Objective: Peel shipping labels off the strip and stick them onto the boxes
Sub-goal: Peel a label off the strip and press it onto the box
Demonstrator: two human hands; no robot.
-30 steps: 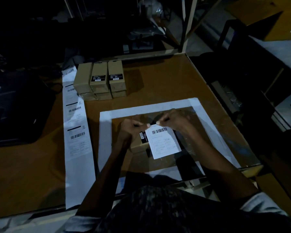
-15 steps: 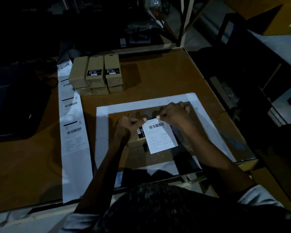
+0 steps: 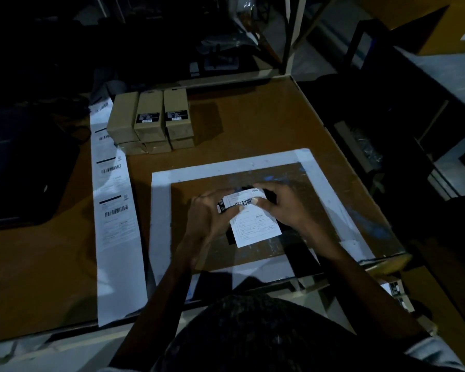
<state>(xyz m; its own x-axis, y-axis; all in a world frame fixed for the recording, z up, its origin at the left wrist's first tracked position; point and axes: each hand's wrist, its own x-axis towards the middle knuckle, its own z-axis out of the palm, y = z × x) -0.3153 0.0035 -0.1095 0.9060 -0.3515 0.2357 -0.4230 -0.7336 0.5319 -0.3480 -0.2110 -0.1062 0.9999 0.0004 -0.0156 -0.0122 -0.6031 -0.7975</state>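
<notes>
A white shipping label (image 3: 257, 226) lies over a small box that is mostly hidden under it and my hands, inside the white taped square (image 3: 160, 210) on the table. Only the box's dark end (image 3: 221, 206) shows. My left hand (image 3: 208, 218) curls round the box's left side with the thumb on the label near the barcode. My right hand (image 3: 282, 206) grips the right side and its thumb presses the label's top part. The label's lower half hangs free over the box edge. The label strip (image 3: 113, 210) runs along the table to the left.
A stack of brown boxes (image 3: 151, 122), some with small black labels, stands at the back left of the table. A dark flat object (image 3: 24, 167) lies far left. The table's right edge (image 3: 360, 183) drops to shelves and dark clutter.
Both hands have gone from pinching the label's top corners to closing over the box, laying the label's top part down on it. The label is turned slightly.
</notes>
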